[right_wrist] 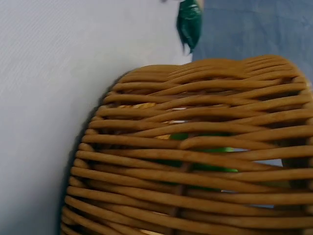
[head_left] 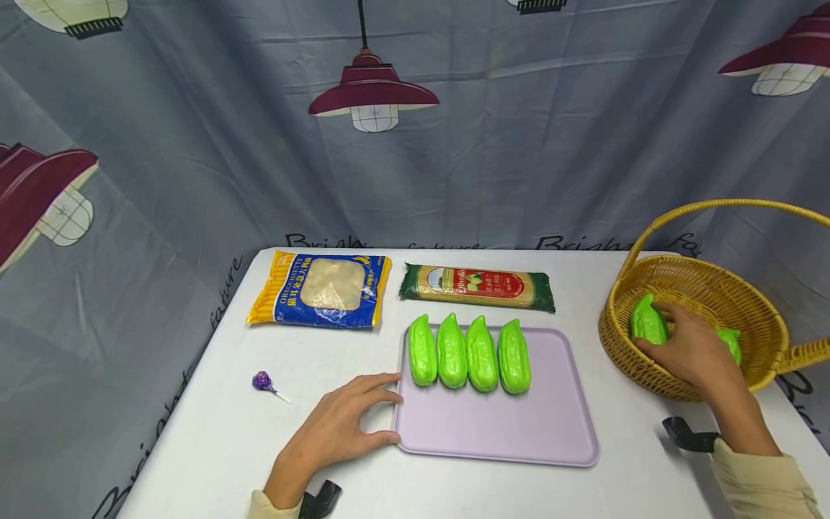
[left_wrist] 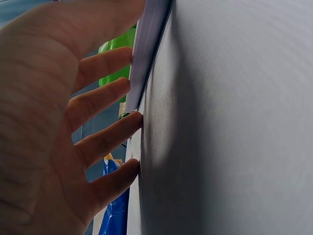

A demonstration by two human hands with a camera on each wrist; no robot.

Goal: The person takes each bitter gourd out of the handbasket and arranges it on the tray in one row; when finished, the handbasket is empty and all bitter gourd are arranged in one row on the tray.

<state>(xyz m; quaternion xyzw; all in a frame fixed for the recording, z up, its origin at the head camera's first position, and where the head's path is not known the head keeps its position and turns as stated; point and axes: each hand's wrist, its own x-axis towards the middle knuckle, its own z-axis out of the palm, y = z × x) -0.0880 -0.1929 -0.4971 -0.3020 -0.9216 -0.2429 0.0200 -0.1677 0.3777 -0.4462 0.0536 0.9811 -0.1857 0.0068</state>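
Note:
A lilac tray lies on the table with several bright green bitter melons in a row along its far side. My left hand is at the tray's left edge, fingers spread and fingertips on the rim. In the left wrist view, the same left hand has its fingers extended toward the tray's side. My right hand reaches into a woven basket, thumb and fingers about a green bitter melon. Another bitter melon shows partly behind that hand. Basket weave hides the hand in the right wrist view.
Behind the tray lies a green and gold pasta packet, with a blue and yellow pasta bag to its left. A purple lollipop lies left of the tray. The basket's tall handle arches over it. A grey curtain hangs behind.

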